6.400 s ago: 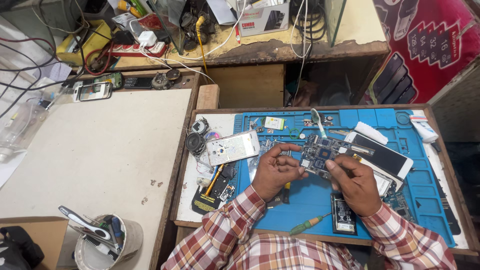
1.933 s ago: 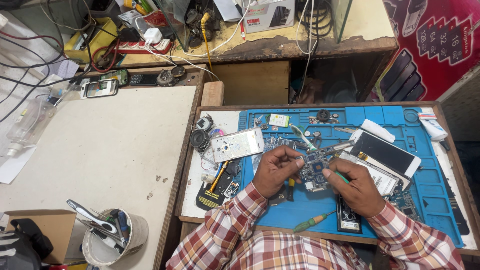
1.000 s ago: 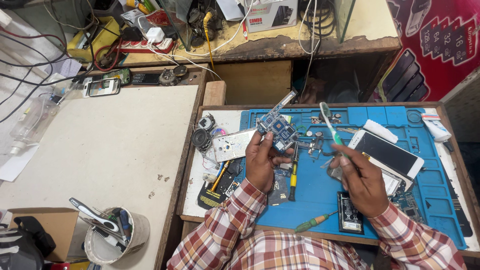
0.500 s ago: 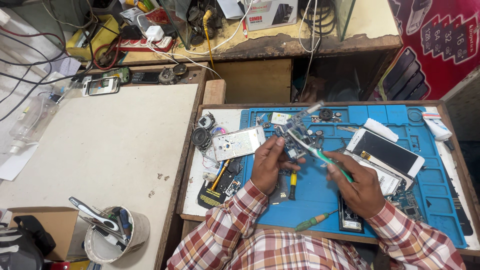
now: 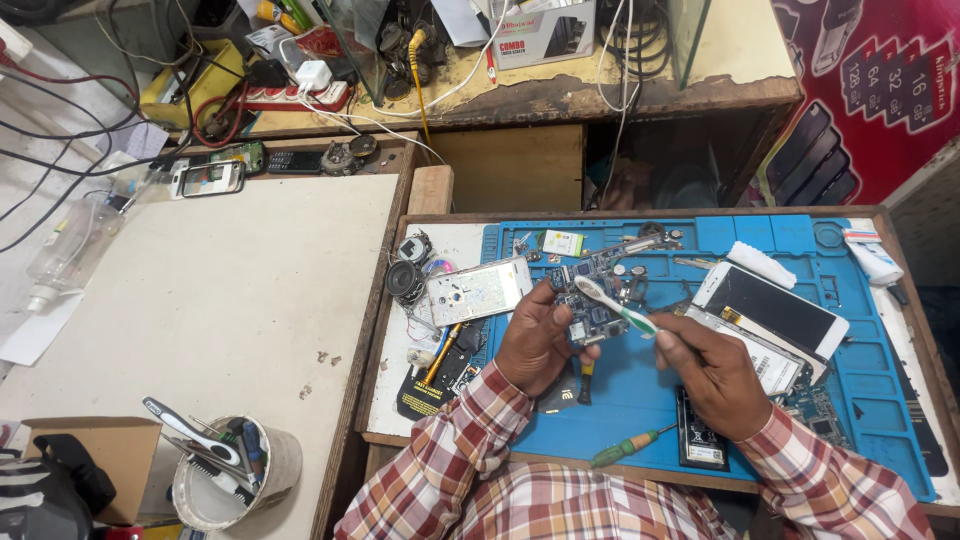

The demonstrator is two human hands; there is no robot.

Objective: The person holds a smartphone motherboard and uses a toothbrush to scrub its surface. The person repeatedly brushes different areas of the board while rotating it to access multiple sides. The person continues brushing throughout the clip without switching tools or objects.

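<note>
Brush back on the board

The left hand (image 5: 535, 345) grips the circuit board (image 5: 592, 298) above the blue mat (image 5: 640, 400), lower than a second ago; the right hand (image 5: 712, 372) pinches a toothbrush (image 5: 612, 304), bristles now resting on the board, so scrubbing seems underway. A white phone (image 5: 772, 310) lies just right.

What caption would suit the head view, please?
Left hand holds a blue circuit board; right hand brushes it with a white-green toothbrush.

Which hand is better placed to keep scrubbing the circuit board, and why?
The right hand, probably: it already grips the toothbrush, whose bristles rest on the circuit board. The left hand is busy holding that board above the blue mat.
</note>
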